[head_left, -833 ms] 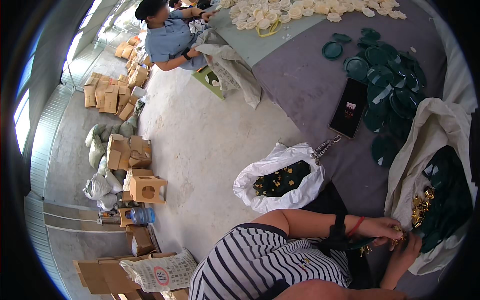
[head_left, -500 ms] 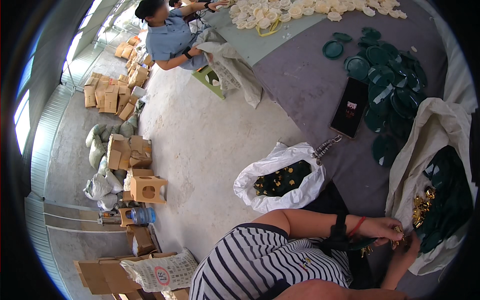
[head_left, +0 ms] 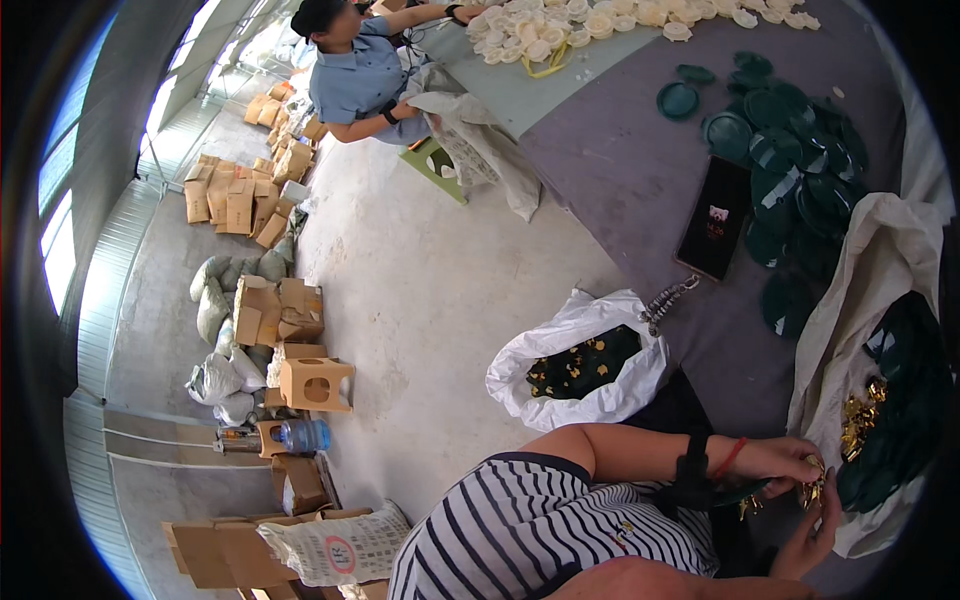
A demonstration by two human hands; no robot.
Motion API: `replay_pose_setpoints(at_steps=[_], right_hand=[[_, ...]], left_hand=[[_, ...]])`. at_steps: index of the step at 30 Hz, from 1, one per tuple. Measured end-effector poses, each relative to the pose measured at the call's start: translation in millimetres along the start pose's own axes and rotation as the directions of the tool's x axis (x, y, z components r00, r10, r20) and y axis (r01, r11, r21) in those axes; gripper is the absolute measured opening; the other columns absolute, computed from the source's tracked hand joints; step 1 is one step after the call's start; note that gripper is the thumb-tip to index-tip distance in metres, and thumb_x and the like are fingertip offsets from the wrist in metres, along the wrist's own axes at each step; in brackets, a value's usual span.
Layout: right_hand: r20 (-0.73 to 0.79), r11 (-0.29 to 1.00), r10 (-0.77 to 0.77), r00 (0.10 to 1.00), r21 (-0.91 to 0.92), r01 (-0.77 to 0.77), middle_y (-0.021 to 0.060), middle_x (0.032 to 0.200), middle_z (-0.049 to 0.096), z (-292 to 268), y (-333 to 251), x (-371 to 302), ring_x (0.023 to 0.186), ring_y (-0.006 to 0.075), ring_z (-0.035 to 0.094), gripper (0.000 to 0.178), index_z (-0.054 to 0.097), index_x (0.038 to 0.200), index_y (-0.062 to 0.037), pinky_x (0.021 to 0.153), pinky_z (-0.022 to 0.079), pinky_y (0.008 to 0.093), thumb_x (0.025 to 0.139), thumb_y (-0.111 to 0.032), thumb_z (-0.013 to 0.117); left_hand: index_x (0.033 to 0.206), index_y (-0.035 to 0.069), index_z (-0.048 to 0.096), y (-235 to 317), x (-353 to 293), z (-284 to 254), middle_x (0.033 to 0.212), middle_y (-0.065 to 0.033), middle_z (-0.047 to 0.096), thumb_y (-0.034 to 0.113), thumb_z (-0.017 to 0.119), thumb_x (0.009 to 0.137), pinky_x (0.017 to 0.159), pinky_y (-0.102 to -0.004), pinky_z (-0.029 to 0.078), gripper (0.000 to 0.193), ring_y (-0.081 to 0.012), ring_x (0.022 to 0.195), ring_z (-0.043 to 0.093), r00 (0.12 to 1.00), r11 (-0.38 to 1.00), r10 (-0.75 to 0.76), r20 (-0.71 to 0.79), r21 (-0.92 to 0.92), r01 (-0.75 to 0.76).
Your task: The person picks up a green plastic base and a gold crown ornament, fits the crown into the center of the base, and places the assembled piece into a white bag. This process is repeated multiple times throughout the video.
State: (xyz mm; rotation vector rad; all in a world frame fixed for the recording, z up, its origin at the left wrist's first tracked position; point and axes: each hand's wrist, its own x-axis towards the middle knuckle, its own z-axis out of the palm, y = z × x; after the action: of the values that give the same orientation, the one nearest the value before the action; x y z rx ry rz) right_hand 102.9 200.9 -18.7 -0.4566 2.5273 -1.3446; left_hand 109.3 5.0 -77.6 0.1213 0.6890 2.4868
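My left hand, with a red cord at the wrist, is closed on a dark green disc that has small shiny gold pieces at its edge. Close below it, my right hand has its fingers bent around another shiny gold piece, between the two hands. Exactly what shape that piece has is too small to tell. Right beside the hands, an open whitish woven sack holds dark green discs and a heap of gold pieces.
A pile of dark green discs lies on the grey-covered table, next to a phone with a beaded strap. A white sack of green and gold pieces stands by the table. Across it, a person reaches toward cream-coloured pieces.
My right hand has drawn back slightly from the sack, and its fingers now meet the gold piece by my left hand. The whole view has shifted a little.
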Motion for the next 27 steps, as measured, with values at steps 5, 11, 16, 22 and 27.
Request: replay_pose_setpoints(at_steps=[5,11,16,22,27], right_hand=[[-0.052,0.998,-0.062,0.997,-0.027,0.061,0.0184,0.134,0.050,7,-6,-1,0.121,0.0264,0.050,0.029,0.049,0.122,0.0050,0.103,0.037,0.0355,0.096,0.000,0.036],[-0.023,0.968,-0.238,0.971,-0.088,0.235,0.0206,0.134,0.049,9,-5,1,0.122,0.0303,0.049,0.027,0.049,0.118,0.0047,0.102,0.038,0.0374,0.095,0.001,0.035],[-0.013,0.984,-0.159,0.987,-0.086,0.157,0.0216,0.133,0.049,13,-16,5,0.122,0.0304,0.049,0.025,0.049,0.116,0.0040,0.102,0.037,0.0367,0.096,0.001,0.034],[-0.039,0.992,-0.128,0.991,0.010,0.128,0.0226,0.132,0.050,12,-12,5,0.120,0.0308,0.051,0.025,0.049,0.116,0.0032,0.101,0.038,0.0363,0.096,0.000,0.034],[-0.026,0.995,-0.095,0.995,-0.028,0.095,0.0214,0.129,0.052,6,-13,7,0.116,0.0295,0.053,0.023,0.050,0.114,0.0033,0.099,0.039,0.0353,0.096,0.000,0.035]], left_hand=[[0.113,0.003,0.048,1,0,2,0.056,0.0041,0.041,0.035,0.058,0.093,0.042,-0.0215,0.029,0.039,-0.0048,0.045,0.038,1.000,1.000,0.012,-0.018,0.000,-0.012],[0.113,0.002,0.047,1,-1,1,0.060,0.0030,0.045,0.036,0.059,0.093,0.044,-0.0208,0.032,0.042,-0.0051,0.048,0.042,1.000,0.999,0.013,-0.020,0.045,-0.012],[0.114,0.001,0.047,5,-2,3,0.060,0.0029,0.046,0.037,0.060,0.092,0.046,-0.0210,0.033,0.044,-0.0055,0.050,0.044,1.000,0.995,0.019,-0.006,0.101,-0.018],[0.115,0.000,0.045,-1,0,-1,0.064,0.0018,0.048,0.035,0.062,0.091,0.047,-0.0216,0.034,0.046,-0.0063,0.051,0.045,1.000,0.986,0.001,-0.016,0.167,0.002],[0.118,0.000,0.042,-1,1,0,0.067,0.0004,0.049,0.032,0.062,0.091,0.047,-0.0221,0.035,0.046,-0.0067,0.053,0.047,0.999,0.988,0.014,-0.030,0.157,-0.009]])
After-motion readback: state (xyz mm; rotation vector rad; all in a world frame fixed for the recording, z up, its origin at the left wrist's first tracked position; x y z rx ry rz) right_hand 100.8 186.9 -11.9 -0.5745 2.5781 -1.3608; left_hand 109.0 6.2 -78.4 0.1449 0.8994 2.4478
